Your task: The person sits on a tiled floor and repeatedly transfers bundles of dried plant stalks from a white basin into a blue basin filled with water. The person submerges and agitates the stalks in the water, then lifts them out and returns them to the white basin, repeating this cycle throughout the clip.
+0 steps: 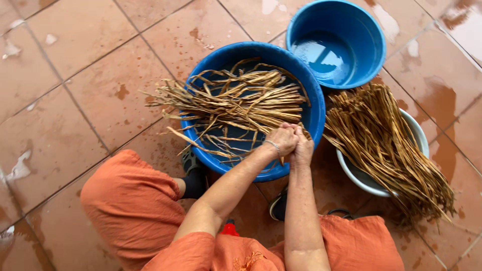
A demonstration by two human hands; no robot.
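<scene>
Left hand: the left hand (282,140) is curled into a tight grip around the end of a bunch of long, dry, tan plant strips (236,103). A thin silver bracelet (274,146) sits on its wrist.
Right hand: the right hand (303,145) touches the left hand. Its grip is pressed closed on the same end of the strips.
Strips: they lie across the big round blue plastic tub (314,108), and their loose ends stick out past its left rim.
Second tub: a smaller round blue plastic tub (341,37) with a little water in it sits just behind the big one.
Bowl: a pale round bowl (419,135) on the right holds a thick pile of brown plant strips (386,145). They hang over its edge.
Floor: wet reddish floor tiles (65,100) lie under it all.
Person: they crouch in orange clothes (130,200).
</scene>
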